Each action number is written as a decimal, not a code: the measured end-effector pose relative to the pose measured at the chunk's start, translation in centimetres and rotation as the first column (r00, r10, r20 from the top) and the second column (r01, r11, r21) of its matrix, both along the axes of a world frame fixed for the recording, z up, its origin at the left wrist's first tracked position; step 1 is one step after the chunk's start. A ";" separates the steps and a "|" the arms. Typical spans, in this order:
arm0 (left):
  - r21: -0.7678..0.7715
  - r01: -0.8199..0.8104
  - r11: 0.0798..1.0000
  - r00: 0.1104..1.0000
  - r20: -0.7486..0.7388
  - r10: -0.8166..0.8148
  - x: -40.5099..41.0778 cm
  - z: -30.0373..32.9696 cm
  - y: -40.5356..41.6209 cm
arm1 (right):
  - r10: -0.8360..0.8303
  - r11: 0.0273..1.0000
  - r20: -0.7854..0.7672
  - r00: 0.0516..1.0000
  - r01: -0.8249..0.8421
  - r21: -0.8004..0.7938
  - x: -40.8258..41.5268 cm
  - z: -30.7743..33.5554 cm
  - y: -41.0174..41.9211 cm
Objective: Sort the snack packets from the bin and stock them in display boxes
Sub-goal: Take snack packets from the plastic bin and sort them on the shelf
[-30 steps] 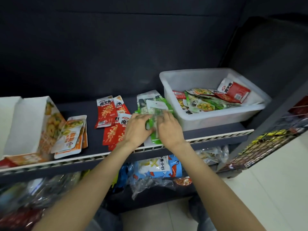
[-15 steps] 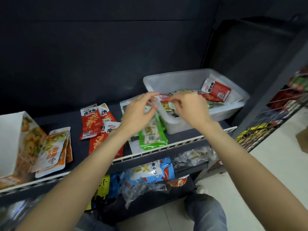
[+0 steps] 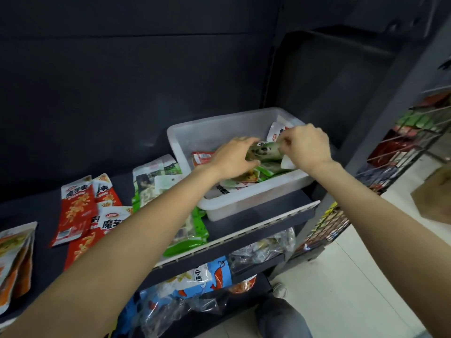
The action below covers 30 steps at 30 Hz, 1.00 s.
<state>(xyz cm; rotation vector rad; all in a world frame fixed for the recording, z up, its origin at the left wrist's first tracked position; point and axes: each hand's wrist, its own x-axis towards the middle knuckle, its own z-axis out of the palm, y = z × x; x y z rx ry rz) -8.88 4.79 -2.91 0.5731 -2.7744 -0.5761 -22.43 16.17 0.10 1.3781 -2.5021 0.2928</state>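
A translucent white bin [image 3: 246, 198] stands on the dark shelf and holds several snack packets. Both hands are inside it. My right hand [image 3: 308, 146] pinches the upper edge of a green packet [image 3: 264, 152] lifted above the others. My left hand [image 3: 231, 157] has its fingers curled around the same packet's left side. A red-and-white packet [image 3: 277, 130] leans at the bin's back. Left of the bin lie a stack of green packets [image 3: 151, 184], red packets [image 3: 75, 211] and orange packets [image 3: 14, 252].
The shelf's white front rail [image 3: 256, 230] runs below the bin. Bagged snacks [image 3: 205, 276] fill the lower shelf. A wire rack [image 3: 402, 152] with goods stands at the right, and a cardboard box [image 3: 436, 191] sits on the pale floor.
Both hands left the green stack on the shelf, moved right into the bin and took hold of a green packet. The view swung right, so the display box at left is out of frame.
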 end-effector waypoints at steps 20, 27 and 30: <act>0.658 -0.430 0.618 0.633 -0.268 0.726 19.9 0.8 -1.2 | 0.499 0.748 0.258 0.827 -0.262 -0.609 14.1 1.2 -1.2; 0.831 -0.317 0.457 0.722 -0.100 0.684 20.5 -5.2 1.5 | 0.537 0.843 0.072 0.840 -0.536 -0.039 22.3 -4.3 -1.9; 0.749 -0.341 0.568 0.804 -0.080 0.589 19.8 -6.1 2.3 | 0.481 0.862 0.043 0.876 -0.481 0.157 23.2 -6.9 -1.7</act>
